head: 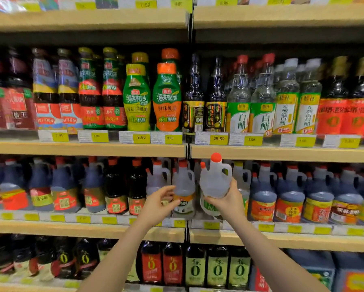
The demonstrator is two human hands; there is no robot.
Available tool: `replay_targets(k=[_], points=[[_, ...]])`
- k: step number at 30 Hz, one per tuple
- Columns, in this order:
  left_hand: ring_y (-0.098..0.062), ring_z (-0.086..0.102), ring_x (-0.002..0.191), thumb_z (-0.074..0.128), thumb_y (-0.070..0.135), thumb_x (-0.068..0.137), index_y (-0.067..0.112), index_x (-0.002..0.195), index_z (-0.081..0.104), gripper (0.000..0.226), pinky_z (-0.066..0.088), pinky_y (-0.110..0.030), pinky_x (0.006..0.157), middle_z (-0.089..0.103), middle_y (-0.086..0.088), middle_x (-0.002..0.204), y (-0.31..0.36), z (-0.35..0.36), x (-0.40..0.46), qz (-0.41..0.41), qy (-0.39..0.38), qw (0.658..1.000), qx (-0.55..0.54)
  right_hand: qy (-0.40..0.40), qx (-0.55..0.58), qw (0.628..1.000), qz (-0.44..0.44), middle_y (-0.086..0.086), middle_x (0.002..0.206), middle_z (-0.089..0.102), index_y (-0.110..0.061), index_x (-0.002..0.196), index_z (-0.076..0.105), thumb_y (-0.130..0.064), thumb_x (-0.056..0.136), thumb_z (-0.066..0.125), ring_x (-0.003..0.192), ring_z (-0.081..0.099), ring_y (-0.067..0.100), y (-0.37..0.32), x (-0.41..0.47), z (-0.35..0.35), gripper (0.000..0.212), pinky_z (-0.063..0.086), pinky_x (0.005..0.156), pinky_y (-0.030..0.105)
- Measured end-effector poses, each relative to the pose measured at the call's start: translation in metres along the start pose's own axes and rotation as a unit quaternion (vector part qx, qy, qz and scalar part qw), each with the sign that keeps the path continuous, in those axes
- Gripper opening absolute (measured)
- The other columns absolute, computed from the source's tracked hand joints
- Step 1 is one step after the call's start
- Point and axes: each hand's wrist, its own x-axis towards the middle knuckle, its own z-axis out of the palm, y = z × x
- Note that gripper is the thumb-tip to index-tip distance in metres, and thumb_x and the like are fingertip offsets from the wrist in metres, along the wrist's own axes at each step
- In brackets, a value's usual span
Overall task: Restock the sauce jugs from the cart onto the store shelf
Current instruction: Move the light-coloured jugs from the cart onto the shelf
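My left hand (160,200), at about seven o'clock from centre, curls its fingers against a clear jug (184,192) standing on the shelf (88,228). My right hand (223,200), at five o'clock, grasps a second clear jug (214,178) from below, raised in front of the row. Its red cap (216,157) sits near the upper shelf edge (282,153); I could clip it, or knock neighbours over sliding in.

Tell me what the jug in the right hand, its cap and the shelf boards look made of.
Jug held by the right hand: translucent, slightly frosted plastic, judging by the moulded loop handle and the clear liquid showing through. Cap: opaque orange-red plastic, smooth. Shelf board: pale matt wood-look front, but whether it is real wood or laminate cannot be told.
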Motion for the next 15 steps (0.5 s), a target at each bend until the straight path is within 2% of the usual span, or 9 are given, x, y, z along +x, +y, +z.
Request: replay_targets(k=[2,5,8,11,15], points=[[-0.006,0.051,0.118,0.067,0.036,0.082,0.027,0.131,0.047,0.054,0.044,-0.025,0.095,0.053,0.011,0.127,-0.009,0.007,0.005,0.028,0.002,0.999,0.033,-0.011,-0.009,1.0,0.004,-0.008,0.109,0.058,-0.027,0.126,0.037,-0.035,0.062,0.083,0.097,0.06,0.016,0.012,0.008,0.01,0.079,0.053,0.07,0.03],[-0.008,0.03,0.136,0.064,0.036,0.084,0.025,0.139,0.039,0.061,0.029,-0.029,0.111,0.035,0.009,0.146,-0.018,0.016,0.011,0.076,-0.012,0.992,0.105,-0.013,-0.03,0.999,0.019,-0.004,0.109,0.059,-0.026,0.119,0.039,-0.036,0.062,0.083,0.1,0.061,0.018,0.032,0.011,0.028,0.072,0.055,0.077,0.035],[-0.005,0.014,0.141,0.063,0.034,0.085,0.027,0.143,0.03,0.067,0.018,-0.026,0.113,0.019,0.011,0.152,-0.026,0.026,0.011,0.102,-0.033,0.986,0.125,0.007,-0.103,0.994,0.027,0.005,0.111,0.061,-0.019,0.103,0.039,-0.037,0.062,0.083,0.103,0.06,0.024,0.042,0.014,0.04,0.063,0.054,0.076,0.035],[-0.006,0.01,0.142,0.062,0.033,0.086,0.028,0.144,0.026,0.069,0.016,-0.023,0.113,0.014,0.009,0.154,-0.037,0.035,0.012,0.111,-0.047,0.983,0.136,0.015,-0.143,0.989,0.046,0.009,0.112,0.061,-0.018,0.098,0.035,-0.037,0.063,0.084,0.105,0.06,0.028,0.044,0.02,0.043,0.063,0.05,0.073,0.033],[-0.009,0.009,0.143,0.061,0.035,0.087,0.03,0.144,0.025,0.068,0.02,-0.028,0.114,0.008,0.01,0.156,-0.046,0.042,0.015,0.096,-0.069,0.984,0.135,-0.024,-0.164,0.982,0.091,0.011,0.116,0.06,-0.008,0.111,0.042,-0.036,0.064,0.084,0.108,0.059,0.03,0.042,0.031,0.04,0.069,0.05,0.079,0.036]])
